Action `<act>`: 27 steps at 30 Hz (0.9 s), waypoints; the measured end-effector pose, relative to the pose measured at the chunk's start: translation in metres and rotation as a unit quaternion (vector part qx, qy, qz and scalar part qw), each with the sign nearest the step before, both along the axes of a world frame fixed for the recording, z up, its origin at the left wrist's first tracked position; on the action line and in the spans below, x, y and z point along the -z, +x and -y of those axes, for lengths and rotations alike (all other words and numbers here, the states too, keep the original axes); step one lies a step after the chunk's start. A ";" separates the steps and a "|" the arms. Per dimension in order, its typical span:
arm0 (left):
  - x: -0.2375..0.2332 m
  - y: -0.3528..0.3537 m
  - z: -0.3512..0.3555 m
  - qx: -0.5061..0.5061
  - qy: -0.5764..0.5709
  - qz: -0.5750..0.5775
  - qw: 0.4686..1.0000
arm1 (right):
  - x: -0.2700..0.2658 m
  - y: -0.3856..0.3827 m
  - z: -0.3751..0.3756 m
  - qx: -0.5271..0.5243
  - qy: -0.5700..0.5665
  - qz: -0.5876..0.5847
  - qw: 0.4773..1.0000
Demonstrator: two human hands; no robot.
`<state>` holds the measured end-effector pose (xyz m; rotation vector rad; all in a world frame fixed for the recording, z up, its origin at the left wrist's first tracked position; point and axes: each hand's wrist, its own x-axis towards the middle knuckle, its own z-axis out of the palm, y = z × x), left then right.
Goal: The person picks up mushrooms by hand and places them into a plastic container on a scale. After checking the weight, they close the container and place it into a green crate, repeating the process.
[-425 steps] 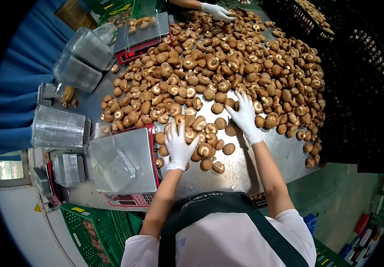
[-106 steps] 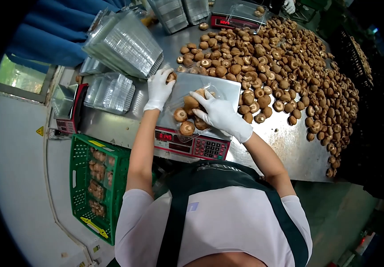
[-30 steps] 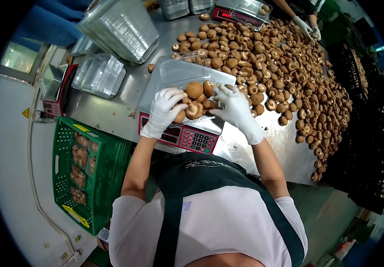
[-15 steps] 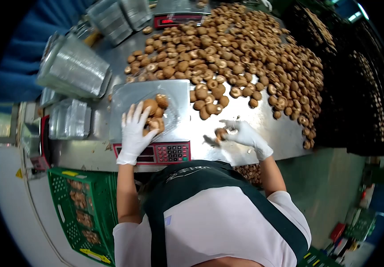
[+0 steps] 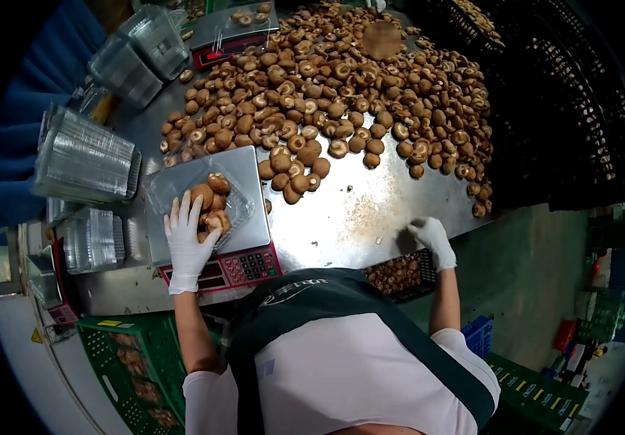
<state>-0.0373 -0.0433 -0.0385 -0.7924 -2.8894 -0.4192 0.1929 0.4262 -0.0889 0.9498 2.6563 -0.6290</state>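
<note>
Both arms reach out: my left hand (image 5: 185, 241) lies open, fingers spread, on the tray (image 5: 164, 190) of mushrooms (image 5: 212, 190), while my right hand (image 5: 432, 236) curls at the near-right edge of the table (image 5: 341, 214), its grip unclear.

Brown mushrooms (image 5: 341, 80); white gloves (image 5: 185, 243); green crate (image 5: 135, 362).

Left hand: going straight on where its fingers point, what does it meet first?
The mushrooms in the clear tray on the scale; the left hand seems to touch them at its fingertips, though depth is unclear.
</note>
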 end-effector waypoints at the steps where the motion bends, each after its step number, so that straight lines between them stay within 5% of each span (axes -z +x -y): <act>1: 0.000 0.000 -0.002 -0.001 0.001 -0.002 1.000 | -0.006 -0.027 0.011 -0.001 -0.009 -0.007 1.000; 6: -0.001 0.004 -0.009 -0.018 0.020 -0.014 1.000 | 0.007 -0.144 0.066 -0.201 -0.006 -0.154 0.967; 8: -0.009 0.011 -0.011 -0.017 0.131 -0.025 0.991 | 0.024 -0.179 0.081 -0.279 0.051 -0.258 0.924; 10: -0.007 0.016 -0.004 -0.037 0.142 -0.062 0.987 | 0.046 -0.217 0.086 -0.308 0.042 -0.212 0.926; 16: 0.000 0.024 0.008 -0.109 0.182 -0.081 0.974 | 0.049 -0.252 0.104 -0.294 0.059 -0.245 0.922; 23: 0.008 0.018 0.001 -0.083 0.169 -0.089 0.978 | 0.059 -0.247 0.089 -0.123 -0.143 -0.327 0.926; 27: 0.007 0.015 -0.005 -0.063 0.138 -0.075 0.985 | -0.003 -0.240 0.109 -0.056 -0.274 -0.344 0.896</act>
